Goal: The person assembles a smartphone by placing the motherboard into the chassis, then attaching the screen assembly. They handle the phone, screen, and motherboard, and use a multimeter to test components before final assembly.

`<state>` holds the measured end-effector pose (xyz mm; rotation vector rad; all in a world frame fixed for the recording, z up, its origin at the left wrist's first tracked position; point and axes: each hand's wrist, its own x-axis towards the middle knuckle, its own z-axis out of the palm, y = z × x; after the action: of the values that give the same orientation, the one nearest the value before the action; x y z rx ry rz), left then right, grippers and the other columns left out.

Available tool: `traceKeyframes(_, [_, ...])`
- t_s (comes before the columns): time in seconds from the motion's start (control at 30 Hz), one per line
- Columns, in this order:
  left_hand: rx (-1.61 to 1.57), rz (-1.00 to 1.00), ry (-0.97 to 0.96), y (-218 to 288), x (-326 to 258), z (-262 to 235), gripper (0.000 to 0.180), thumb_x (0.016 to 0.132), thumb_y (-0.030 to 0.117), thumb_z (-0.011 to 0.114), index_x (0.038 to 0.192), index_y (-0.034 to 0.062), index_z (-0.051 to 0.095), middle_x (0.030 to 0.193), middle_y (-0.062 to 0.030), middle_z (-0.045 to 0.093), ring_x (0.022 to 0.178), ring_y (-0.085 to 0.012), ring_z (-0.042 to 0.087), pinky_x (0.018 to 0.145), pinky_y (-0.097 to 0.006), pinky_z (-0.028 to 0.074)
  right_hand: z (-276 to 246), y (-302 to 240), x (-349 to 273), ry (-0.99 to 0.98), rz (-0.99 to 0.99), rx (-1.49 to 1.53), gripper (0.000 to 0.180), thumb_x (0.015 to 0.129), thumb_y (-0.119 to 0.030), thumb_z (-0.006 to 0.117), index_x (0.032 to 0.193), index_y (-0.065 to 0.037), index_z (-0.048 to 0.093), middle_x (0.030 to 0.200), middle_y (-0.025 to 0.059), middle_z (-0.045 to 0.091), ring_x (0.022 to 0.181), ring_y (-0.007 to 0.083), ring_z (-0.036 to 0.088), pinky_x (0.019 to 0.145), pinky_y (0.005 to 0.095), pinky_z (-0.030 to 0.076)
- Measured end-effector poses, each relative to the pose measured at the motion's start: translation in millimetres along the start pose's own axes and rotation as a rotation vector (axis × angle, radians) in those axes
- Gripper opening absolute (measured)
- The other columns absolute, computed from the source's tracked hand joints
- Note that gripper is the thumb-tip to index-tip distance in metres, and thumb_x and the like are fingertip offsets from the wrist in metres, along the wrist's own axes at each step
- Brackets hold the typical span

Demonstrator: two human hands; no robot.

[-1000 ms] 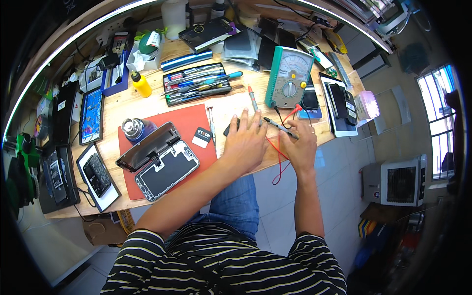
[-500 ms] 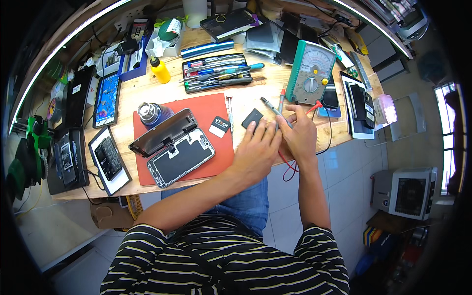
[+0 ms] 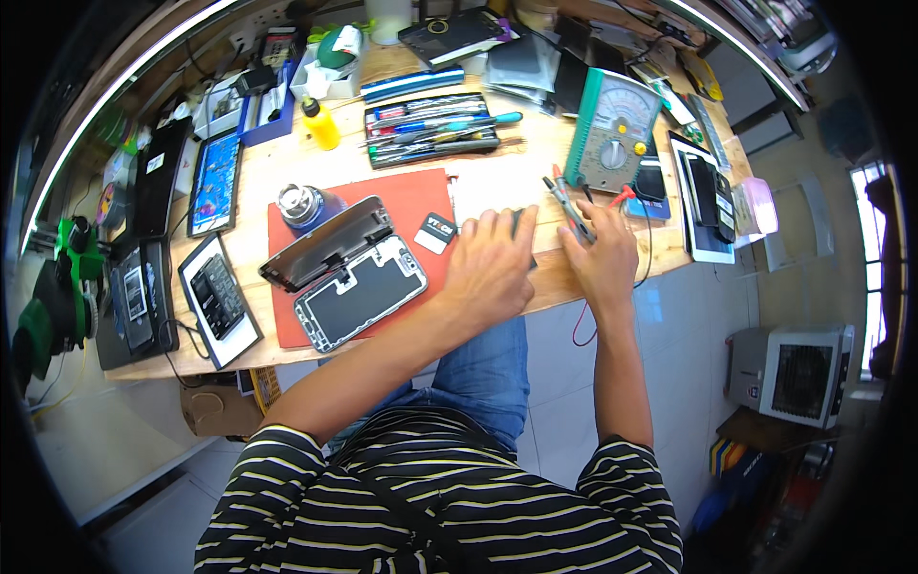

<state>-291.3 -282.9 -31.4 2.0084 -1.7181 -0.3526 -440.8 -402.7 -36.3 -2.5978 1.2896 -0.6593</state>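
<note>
Light strips (image 3: 741, 50): very white, curving along the upper left and the upper right, with no detail inside them.
Window (image 3: 863, 210): at the far right, its panes are almost pure white.
Wooden table (image 3: 287, 177): brightly lit, with a pale, washed-out patch near its middle.
Bottle cap (image 3: 300, 205): metallic, with small shiny highlights.
Floor tiles (image 3: 564, 411): cooler and bluish, with a weak reflection.
Lower right corner: rather dim, so the things there are difficult to separate.
Test probes (image 3: 557, 193): recognisable as shapes, but fine detail is soft.
Picture rim: black at both sides; straight edges bend strongly near it.
</note>
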Motion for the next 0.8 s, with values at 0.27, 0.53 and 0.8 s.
traceKeyframes(0.27, [-0.162, 0.376, 0.359, -11, -72, -22, 0.058, 0.073, 0.003, 0.075, 0.129, 0.0017, 0.062, 0.125, -0.0162, 0.068, 0.104, -0.0336, 0.064, 0.085, -0.042, 0.050, 1, -31, 5, 0.157, -0.187, 0.236, 0.030, 0.086, -0.018, 0.080, 0.113, -0.007, 0.073, 0.108, 0.0108, 0.070, 0.099, 0.0299, 0.065, 0.087, 0.0414, 0.049])
traceKeyframes(0.53, [0.065, 0.040, 0.668, -98, -209, -82, 0.025, 0.078, 0.002, 0.071, 0.103, 0.0055, 0.068, 0.096, -0.0097, 0.071, 0.083, -0.0274, 0.063, 0.076, -0.039, 0.050, 29, -94, 12, -0.142, -0.338, 0.378, 0.049, 0.078, -0.030, 0.089, 0.114, -0.002, 0.072, 0.100, 0.0137, 0.067, 0.095, 0.0295, 0.065, 0.082, 0.0411, 0.053])
traceKeyframes(0.8, [-0.043, -0.126, 0.738, -135, -229, -64, 0.031, 0.090, 0.015, 0.068, 0.116, 0.0028, 0.058, 0.110, -0.0174, 0.069, 0.099, -0.0326, 0.060, 0.090, -0.043, 0.048, 36, -120, 25, -0.329, -0.268, 0.293, 0.036, 0.077, -0.032, 0.087, 0.097, -0.005, 0.074, 0.094, 0.0116, 0.064, 0.095, 0.0317, 0.063, 0.085, 0.0430, 0.050])
